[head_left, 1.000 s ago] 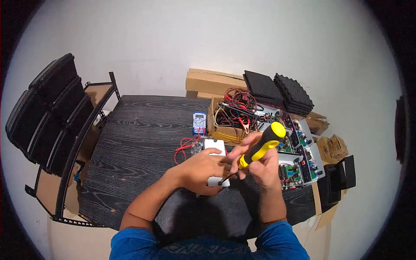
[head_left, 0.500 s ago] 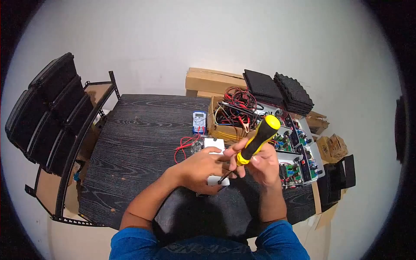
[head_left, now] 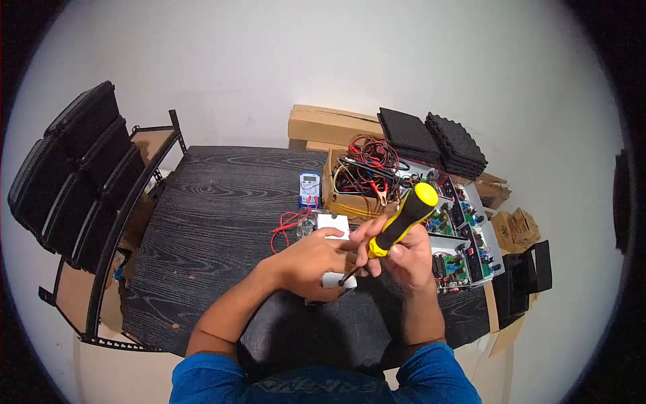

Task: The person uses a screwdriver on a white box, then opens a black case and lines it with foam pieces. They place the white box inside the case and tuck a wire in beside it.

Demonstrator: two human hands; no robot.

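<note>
A yellow and black screwdriver is gripped by my right hand, its handle pointing up and to the right. Its shaft slants down to the lower end of a white box-like unit. Across the middle of that unit lies my left hand, fingers wrapped round it and hiding much of its surface. The shaft's tip is near my left fingers, and what it touches is too small to tell. A blue and white multimeter with red leads lies beyond the unit.
An open cardboard box holds tangled cables. Several white units with green circuit boards stand at the right. Black foam sheets are stacked behind them. A shelf with black cases is at the left of the dark table.
The screwdriver's handle has tilted slightly to the right and down with my right hand's fingers. My left hand has stayed in place on the white unit.
</note>
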